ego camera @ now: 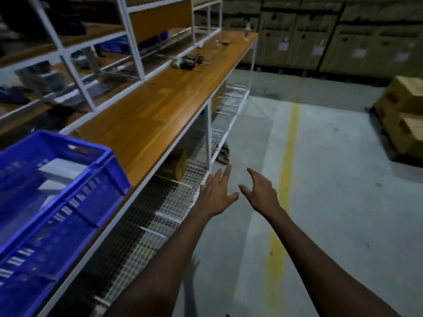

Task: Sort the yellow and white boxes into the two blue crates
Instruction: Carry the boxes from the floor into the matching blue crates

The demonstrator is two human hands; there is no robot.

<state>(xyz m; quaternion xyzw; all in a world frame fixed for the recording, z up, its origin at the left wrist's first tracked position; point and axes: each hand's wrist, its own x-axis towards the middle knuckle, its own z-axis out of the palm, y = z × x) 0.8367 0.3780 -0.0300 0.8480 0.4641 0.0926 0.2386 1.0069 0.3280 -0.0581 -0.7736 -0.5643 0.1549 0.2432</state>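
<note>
A blue crate (100, 175) stands at the left on the wooden bench top (146, 120), with white boxes (61, 170) lying inside it. Only this one crate is in view, and I see no yellow box. My left hand (216, 193) and my right hand (261, 191) reach forward side by side over the floor, to the right of the bench's front edge. The fingers of both are spread and hold nothing. Neither hand touches the crate.
White wire shelves (164, 202) run under the bench, with a cardboard box (176, 165) on them. Small dark items (190, 61) lie further along the top. A yellow line (286, 175) crosses the concrete floor. Stacked cardboard boxes (405, 115) stand at the right.
</note>
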